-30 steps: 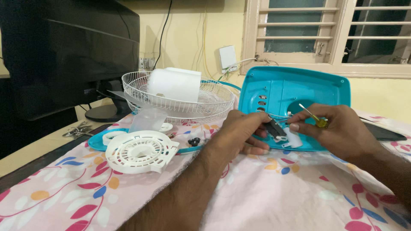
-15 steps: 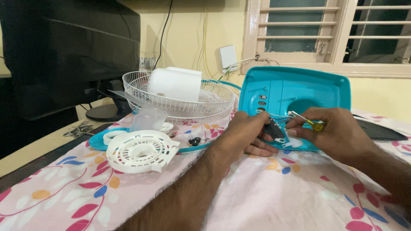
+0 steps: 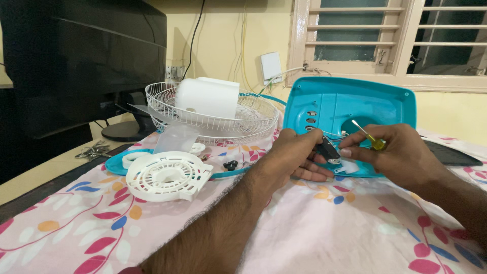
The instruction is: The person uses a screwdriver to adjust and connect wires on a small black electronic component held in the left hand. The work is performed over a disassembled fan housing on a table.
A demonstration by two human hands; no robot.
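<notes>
Centrally, the left hand was curled around a small black electrical part, blocky and hard-edged, pinched between thumb and fingers just in front of the teal plastic fan base. The right hand was closed on a small screwdriver with a slim metal shaft and a translucent yellow handle, its fingertips meeting the same black part from the other side, so the two hands were together over it. Thin wires ran from the part back toward a round opening in the base, which stood tilted on edge, smooth and glossy, with slotted vents and rounded corners. A small white plastic piece lay just below the hands against the base's lower edge. Everything rested on a soft pink cloth printed with red, blue and orange leaves. To the left lay a round white plastic cover with a ribbed, slotted face, partly over a teal ring, with a few small black screws or knobs near it. Behind them sat a white wire fan guard, dish-shaped, holding a smooth white cylindrical motor housing; a clear plastic blade leaned against it. A dark monitor stood at far left, with a bunch of metal keys by its stand.
</notes>
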